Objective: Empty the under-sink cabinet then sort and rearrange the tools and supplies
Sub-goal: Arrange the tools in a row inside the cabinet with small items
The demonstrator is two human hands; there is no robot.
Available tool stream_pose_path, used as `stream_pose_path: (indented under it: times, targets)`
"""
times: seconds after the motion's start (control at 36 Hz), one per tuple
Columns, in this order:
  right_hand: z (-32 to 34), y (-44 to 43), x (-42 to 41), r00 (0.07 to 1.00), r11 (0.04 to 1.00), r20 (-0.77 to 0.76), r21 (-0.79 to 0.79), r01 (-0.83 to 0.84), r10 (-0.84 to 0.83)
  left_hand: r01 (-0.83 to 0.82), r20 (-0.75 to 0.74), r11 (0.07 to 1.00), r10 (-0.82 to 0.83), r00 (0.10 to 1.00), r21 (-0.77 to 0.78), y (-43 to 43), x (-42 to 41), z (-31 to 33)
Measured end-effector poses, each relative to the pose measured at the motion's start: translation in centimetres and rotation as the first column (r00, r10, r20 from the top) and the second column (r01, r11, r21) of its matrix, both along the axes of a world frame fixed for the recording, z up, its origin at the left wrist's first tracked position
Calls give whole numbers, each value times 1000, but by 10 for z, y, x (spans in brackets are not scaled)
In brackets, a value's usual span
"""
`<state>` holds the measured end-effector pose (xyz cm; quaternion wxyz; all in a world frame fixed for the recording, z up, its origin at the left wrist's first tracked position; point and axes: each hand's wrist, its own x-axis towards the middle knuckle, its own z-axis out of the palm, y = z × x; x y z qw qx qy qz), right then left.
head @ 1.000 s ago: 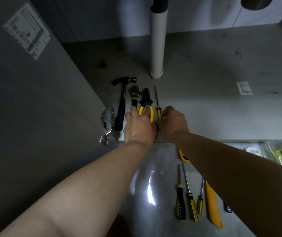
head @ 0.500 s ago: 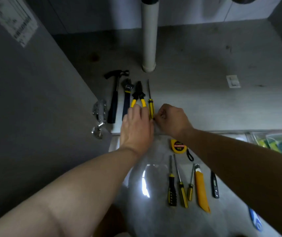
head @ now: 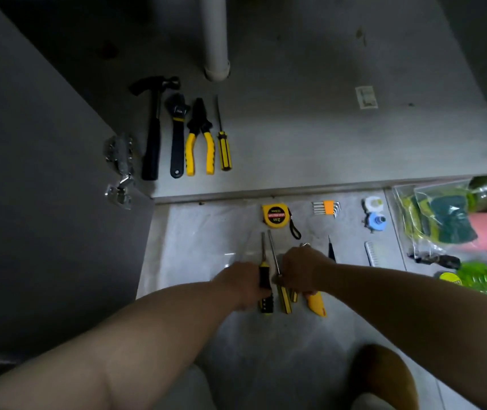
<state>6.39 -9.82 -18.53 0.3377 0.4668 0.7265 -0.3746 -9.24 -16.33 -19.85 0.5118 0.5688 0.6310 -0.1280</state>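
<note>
Only the tape measure (head: 276, 215) can be read: "2m" on its round black-and-red label, set in a yellow case. It lies on the glossy floor tile just outside the cabinet (head: 325, 128). Nearer me, my left hand (head: 243, 287) curls round the black-handled screwdriver (head: 265, 278). My right hand (head: 300, 273), knuckles up, pinches the thin steel shaft of the striped screwdriver (head: 284, 300). Both forearms reach forward, hands nearly touching. Inside the cabinet, the hammer (head: 155, 128), wrench (head: 177, 134) and yellow-handled pliers (head: 199, 137) lie side by side.

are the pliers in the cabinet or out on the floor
In: pliers lie on the cabinet floor, between wrench and screwdriver.
</note>
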Motion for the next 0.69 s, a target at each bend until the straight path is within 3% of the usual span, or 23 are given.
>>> stream_pose_path:
  times: [0.08,0.19,0.33,0.44,0.56,0.69]
  targets:
    - [-15,-12,-2,990,990,-27,1,139,-139,-127,17,992,128,992,-20,-6,7,-1]
    - [-28,-13,-8,975,976,62,-19,216,-214,-184,-9,982,184,983,-34,-3,13,-3]
    - [-18,3,-12,928,909,163,-205,364,-335,-215,-12,966,215,976,-147,4,8,-1]
    - [9,23,-7,914,864,249,-319,390,-321,-226,47,931,249,967,-285,7,-7,6]
    - [50,45,8,940,861,163,-379,340,-299,-130,176,948,187,966,-292,14,-17,29]
    - [100,73,23,940,835,-37,-473,282,-338,-148,335,951,238,912,-272,33,-15,72]
